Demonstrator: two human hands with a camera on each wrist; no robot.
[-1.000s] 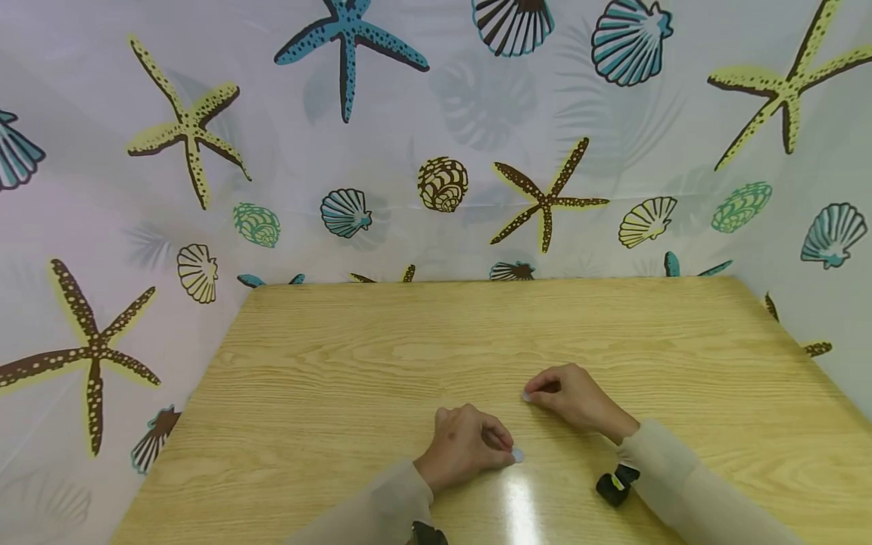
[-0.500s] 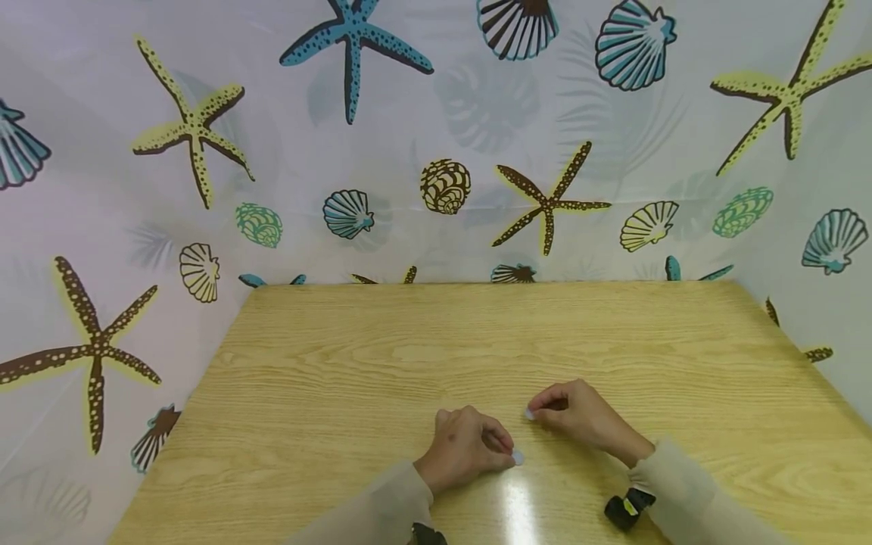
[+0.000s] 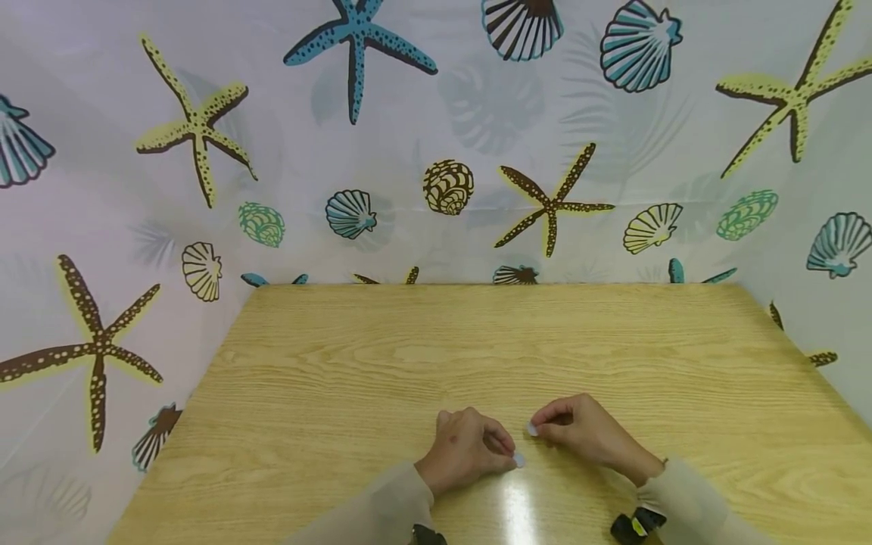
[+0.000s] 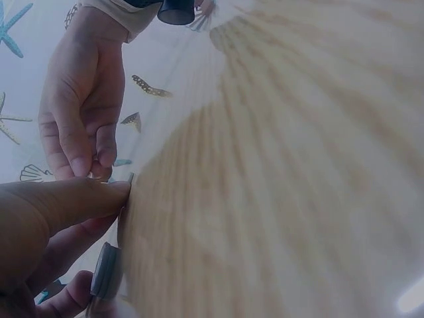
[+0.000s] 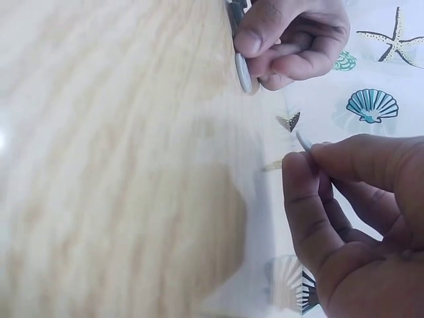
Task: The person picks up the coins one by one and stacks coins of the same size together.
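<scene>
My left hand (image 3: 465,452) rests low over the wooden table (image 3: 409,333) and pinches a small white disc (image 3: 519,460) between thumb and finger. The right wrist view shows this disc (image 5: 243,71) on edge, right at the tabletop. Under the left fingers, a grey round thing (image 4: 106,270) with a layered edge lies against a fingertip in the left wrist view. Just beyond and to the right, my right hand (image 3: 591,433) pinches a second white disc (image 5: 304,140) by its edge, tilted, between thumb and forefinger. A short gap separates the two discs.
A white cloth (image 3: 395,144) printed with starfish and shells stands behind the table and along both sides. A bright light reflection (image 3: 518,515) lies in front of the hands. A black wrist camera (image 3: 636,524) sits at the right sleeve.
My right hand has moved toward the person and slightly right with its disc, coming down nearer the left hand's disc. The left hand has stayed in place with its disc.
</scene>
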